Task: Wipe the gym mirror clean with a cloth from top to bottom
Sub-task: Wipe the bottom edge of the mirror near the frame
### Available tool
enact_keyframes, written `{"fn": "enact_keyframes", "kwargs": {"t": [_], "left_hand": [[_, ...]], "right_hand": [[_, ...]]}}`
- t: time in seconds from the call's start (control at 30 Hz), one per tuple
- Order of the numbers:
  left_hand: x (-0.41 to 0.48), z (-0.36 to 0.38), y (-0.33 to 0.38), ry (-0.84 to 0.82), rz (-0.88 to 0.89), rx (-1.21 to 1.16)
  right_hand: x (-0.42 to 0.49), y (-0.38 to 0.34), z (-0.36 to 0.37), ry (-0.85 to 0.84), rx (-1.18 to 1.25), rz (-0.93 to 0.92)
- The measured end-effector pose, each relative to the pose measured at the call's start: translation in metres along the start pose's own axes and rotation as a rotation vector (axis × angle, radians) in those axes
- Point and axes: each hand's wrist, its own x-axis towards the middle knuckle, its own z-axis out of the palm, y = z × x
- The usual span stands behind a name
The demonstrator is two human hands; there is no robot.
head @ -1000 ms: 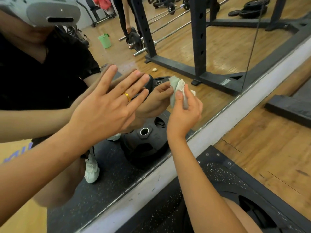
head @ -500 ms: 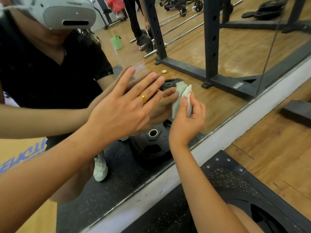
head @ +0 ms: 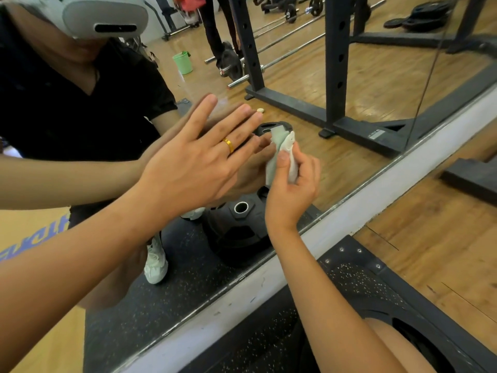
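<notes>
1. Nearest, at 5 o'clock of the view, a black rubber mat (head: 349, 292) lies under the right forearm. A dark opening at the bottom corner is cut off by the edge; I cannot tell what it is.
2. The mirror's white bottom frame (head: 349, 219) runs from 7 o'clock up to 2 o'clock. The wiping is low on the glass, so each stroke should probably end right at this frame.
3. The right hand (head: 291, 192) pinches the cloth (head: 282, 154) between thumb and curled fingers, holding it to the glass at 3 o'clock of the left hand. The cloth is bunched into a small wad. Opening it into a flatter pad and drawing overlapping downward passes would likely cover more. The fingertips behind the cloth are hidden.
4. The left hand (head: 196, 162), wearing a gold ring (head: 228, 145), has straight, spread fingers whose tips seem to meet their reflection. If they do touch the glass, it may print, so wipe that patch last.
5. On the mirror (head: 363, 84), the reflected weight plate (head: 236, 230), rack (head: 336, 63) and green bucket (head: 183, 62) mask any streaks. The mirror's top lies out of view past 12 o'clock.
</notes>
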Motion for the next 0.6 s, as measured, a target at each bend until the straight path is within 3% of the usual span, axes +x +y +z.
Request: {"fn": "enact_keyframes", "kwargs": {"t": [0.2, 0.4, 0.5, 0.6], "left_hand": [[-0.029, -0.024, -0.006, 0.052, -0.031, -0.244], [-0.14, -0.044, -0.022, -0.045, -0.171, -0.171], [-0.157, -0.037, -0.029, -0.069, -0.136, -0.082], [-0.157, -0.031, -0.026, -0.055, -0.116, -0.029]], "right_hand": [[0.009, 0.016, -0.004, -0.029, -0.1, -0.128], [0.003, 0.012, 0.006, 0.084, -0.023, -0.073], [0.001, 0.002, 0.008, 0.127, 0.014, 0.01], [-0.012, -0.024, 0.017, 0.065, 0.089, 0.01]]}}
